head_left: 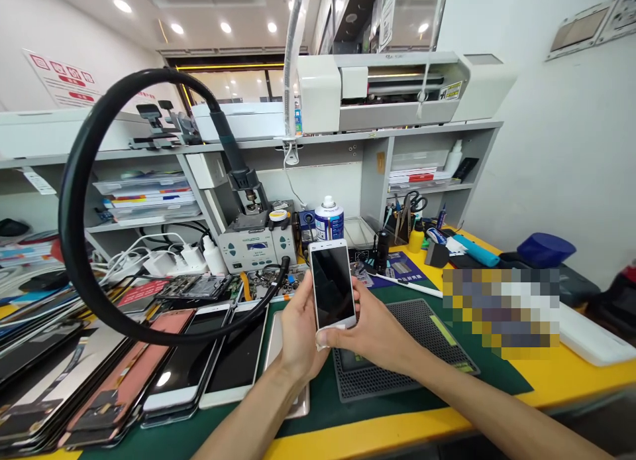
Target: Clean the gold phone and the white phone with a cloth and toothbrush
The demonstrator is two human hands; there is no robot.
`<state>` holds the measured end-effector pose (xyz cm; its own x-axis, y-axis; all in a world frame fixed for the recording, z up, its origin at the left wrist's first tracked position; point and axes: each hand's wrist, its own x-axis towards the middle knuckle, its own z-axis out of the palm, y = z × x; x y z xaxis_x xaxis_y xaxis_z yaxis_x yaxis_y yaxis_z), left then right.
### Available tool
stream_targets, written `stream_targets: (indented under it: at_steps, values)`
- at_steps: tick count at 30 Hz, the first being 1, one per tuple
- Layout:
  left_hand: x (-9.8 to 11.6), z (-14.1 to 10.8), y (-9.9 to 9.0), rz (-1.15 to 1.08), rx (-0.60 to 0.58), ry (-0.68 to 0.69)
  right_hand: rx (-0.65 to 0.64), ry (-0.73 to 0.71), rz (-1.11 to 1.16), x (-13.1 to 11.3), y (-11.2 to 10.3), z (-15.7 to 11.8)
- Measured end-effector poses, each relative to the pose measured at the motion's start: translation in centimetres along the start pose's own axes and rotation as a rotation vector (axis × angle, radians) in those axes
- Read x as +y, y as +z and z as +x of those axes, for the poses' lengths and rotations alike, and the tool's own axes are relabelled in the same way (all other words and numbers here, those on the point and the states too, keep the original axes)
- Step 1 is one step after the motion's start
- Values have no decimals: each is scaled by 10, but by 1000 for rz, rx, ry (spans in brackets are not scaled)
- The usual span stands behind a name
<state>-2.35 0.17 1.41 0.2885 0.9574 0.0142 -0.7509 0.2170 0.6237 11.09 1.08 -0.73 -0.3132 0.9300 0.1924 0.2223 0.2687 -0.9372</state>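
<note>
A white smartphone [334,284] with a dark screen stands tilted up in front of me, held between both hands above the work mat. My left hand [298,331] is closed around its left edge and underside. From the right, my right hand [375,327] grips the same phone, fingers at its right edge. Its thumb lies across the lower front, over a small white piece [325,332], like a wipe or tissue, at the bottom edge. Most fingertips are hidden behind the phone. Below the hands lies a grey ribbed pad [402,354].
Several phones and screens, one a pink panel [144,360], cover the left side. A thick black hose [74,215] loops from the rework station [258,248]. A spray can [329,216] stands behind the phone. Scissors [413,205] and a white-handled brush [410,286] are right.
</note>
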Motion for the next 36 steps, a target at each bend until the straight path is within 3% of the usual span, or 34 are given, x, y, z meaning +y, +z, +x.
stream_targets:
  at_steps: [6,9,13,20,27,36]
  values:
    - [-2,0,-3,-1,7,-2,76,18,-13,-3,-3,2]
    - [-2,-3,-4,0,-48,-48,115,24,-34,-6,-5,2]
    - [-3,-6,-3,31,-36,-122,181,10,-33,-8,-9,4]
    - [-13,-7,-2,256,-52,-153,331,-41,69,-13,-22,7]
    - [-21,-8,1,437,-105,-137,387,32,211,-12,-29,9]
    - [-21,-7,7,416,-32,-123,360,36,293,-13,-32,14]
